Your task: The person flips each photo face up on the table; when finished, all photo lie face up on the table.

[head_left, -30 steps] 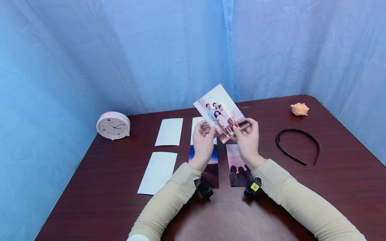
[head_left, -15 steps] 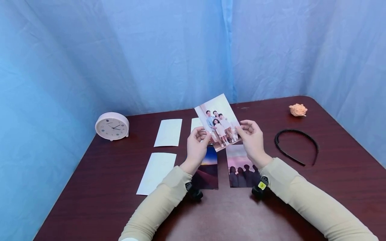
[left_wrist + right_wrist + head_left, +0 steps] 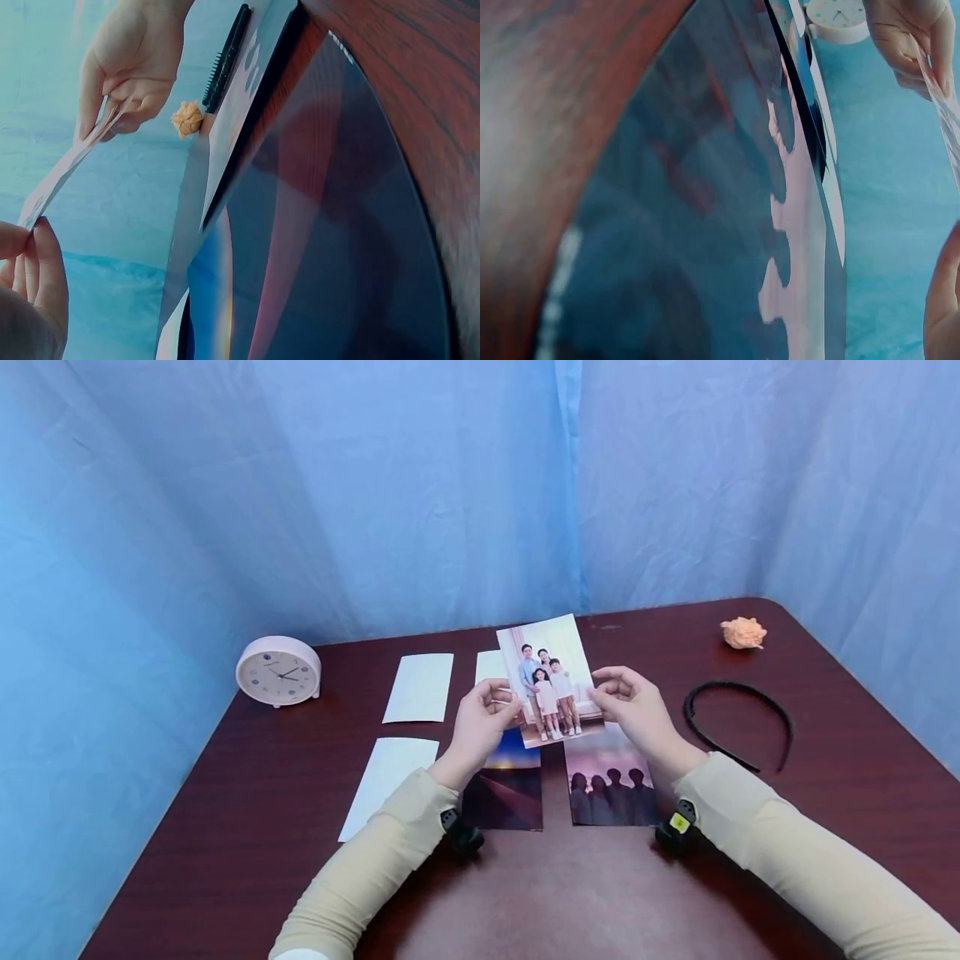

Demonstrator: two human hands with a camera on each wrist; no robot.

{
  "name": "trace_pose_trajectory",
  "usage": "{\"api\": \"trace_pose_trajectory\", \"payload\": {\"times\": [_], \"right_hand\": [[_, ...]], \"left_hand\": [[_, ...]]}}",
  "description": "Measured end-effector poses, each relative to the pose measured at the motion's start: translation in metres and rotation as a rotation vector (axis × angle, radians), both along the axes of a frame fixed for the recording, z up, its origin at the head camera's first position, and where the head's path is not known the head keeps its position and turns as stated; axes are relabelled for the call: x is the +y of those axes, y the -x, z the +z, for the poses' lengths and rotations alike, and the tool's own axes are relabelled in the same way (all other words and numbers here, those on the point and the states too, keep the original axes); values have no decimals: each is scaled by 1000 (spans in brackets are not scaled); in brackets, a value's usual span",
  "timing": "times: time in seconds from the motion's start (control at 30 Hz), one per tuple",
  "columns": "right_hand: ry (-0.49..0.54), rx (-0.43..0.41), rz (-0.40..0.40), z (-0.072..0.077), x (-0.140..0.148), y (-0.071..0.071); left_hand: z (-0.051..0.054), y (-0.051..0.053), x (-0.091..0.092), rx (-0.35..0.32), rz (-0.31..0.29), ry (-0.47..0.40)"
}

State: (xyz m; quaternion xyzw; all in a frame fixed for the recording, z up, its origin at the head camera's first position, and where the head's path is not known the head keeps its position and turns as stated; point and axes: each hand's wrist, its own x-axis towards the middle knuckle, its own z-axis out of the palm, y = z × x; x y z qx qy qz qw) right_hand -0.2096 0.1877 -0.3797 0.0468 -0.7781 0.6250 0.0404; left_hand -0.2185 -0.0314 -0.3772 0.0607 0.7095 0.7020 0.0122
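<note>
Sunset print (image 3: 512, 797) and silhouette print (image 3: 611, 797) are laid side by side; above their far edges, family photo (image 3: 551, 685) is pinched between thumb and fingers by left hand (image 3: 478, 724) and right hand (image 3: 637, 707); farther back, clock (image 3: 279, 672) is seen.

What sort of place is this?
Perhaps a curtained-off corner set up for recording, though I can't be sure: blue cloth hangs behind and beside a dark wooden table, and a small black device sits at each wrist.

Beige sleeves (image 3: 375, 860), black wrist cameras (image 3: 463, 837), yellow label (image 3: 679, 823)
</note>
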Motion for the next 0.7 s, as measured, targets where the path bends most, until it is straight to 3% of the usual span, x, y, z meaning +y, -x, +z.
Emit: {"api": "trace_pose_trajectory", "payload": {"times": [0.3,0.5,0.7], "right_hand": [[-55,-50,102,0,4,-5],[-56,-51,92,0,5,-5],[-30,-67,55,5,7,-4]], "left_hand": [[1,2,-6,-57,-24,61],[0,0,-6,-88,-41,71],[-1,-6,-5,-72,-86,92]]}}
